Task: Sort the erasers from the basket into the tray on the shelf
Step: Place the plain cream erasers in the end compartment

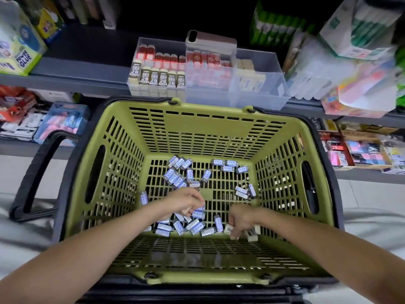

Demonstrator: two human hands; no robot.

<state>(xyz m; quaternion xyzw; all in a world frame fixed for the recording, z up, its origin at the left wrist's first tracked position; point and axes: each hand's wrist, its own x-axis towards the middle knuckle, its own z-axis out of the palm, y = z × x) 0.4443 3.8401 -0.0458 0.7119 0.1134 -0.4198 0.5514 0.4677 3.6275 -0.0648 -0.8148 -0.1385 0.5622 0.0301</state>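
A green slatted basket (221,126) stands below the shelf with several small blue-and-white wrapped erasers (179,174) scattered over its floor. Both hands reach down into it. My left hand (186,201) has its fingers curled round erasers, with a pale eraser end showing under the palm. My right hand (240,219) is at the near right of the floor and pinches a white eraser among a few white ones (252,234). A clear divided tray (258,93) on the shelf holds rows of black "2B" erasers (163,79), red ones and beige ones.
The basket's black handles (37,172) hang out to the left and right. A phone (210,39) leans on the tray's back. Glue boxes (19,51) sit at the shelf's left, packaged goods at the right. Lower shelves hold more stationery.
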